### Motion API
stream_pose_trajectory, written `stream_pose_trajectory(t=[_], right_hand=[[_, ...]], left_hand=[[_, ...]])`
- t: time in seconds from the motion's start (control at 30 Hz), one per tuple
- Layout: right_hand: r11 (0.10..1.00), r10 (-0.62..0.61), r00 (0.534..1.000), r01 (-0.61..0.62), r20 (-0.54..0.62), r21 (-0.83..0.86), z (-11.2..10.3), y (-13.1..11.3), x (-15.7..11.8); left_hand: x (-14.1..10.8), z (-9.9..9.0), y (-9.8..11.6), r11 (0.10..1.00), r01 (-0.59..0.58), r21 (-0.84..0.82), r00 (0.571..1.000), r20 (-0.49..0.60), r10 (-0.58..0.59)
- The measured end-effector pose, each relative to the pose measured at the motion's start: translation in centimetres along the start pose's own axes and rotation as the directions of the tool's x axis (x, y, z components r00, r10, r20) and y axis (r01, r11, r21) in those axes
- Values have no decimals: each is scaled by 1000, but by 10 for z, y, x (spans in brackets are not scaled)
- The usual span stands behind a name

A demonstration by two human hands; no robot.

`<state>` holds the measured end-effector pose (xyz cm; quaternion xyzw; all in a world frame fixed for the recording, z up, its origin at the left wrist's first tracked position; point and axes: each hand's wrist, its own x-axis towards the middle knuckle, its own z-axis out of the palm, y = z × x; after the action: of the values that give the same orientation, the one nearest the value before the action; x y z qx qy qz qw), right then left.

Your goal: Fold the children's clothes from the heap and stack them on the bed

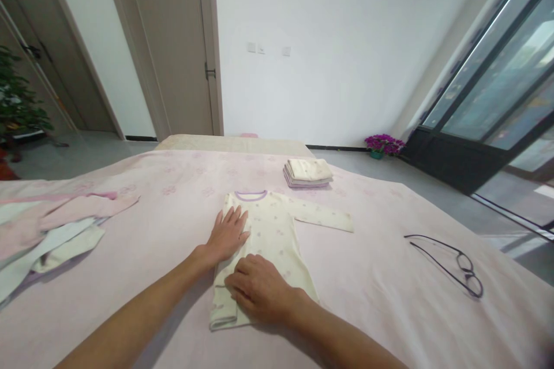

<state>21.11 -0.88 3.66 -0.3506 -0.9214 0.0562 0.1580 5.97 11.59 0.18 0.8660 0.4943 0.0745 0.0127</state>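
A small cream long-sleeved shirt (277,236) with a faint print and a lilac neckline lies flat, its collar pointing away from me. Its one sleeve stretches out to the right, while the left side is folded inward and the other sleeve lies down along the body. My left hand (227,233) rests flat on the folded left edge near the shoulder, fingers spread. Lower down, my right hand (257,288) has its fingers curled against the folded sleeve near the hem. The fingertips of the right hand are partly hidden.
A pink patterned cloth (173,230) covers the table. Folded clothes (308,173) are stacked beyond the shirt. Loose garments (56,230) lie in a heap at left. Black-framed glasses (467,274) sit at right. Purple flowers (384,144) stand on the floor beyond.
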Motion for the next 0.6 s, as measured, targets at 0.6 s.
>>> stream_pose_trajectory(t=[0.6], right_hand=[[133,953,174,-975,-246,-176,-78,235,-137]], left_hand=[[-90,7,21,963,-268,8,963,-18,268]])
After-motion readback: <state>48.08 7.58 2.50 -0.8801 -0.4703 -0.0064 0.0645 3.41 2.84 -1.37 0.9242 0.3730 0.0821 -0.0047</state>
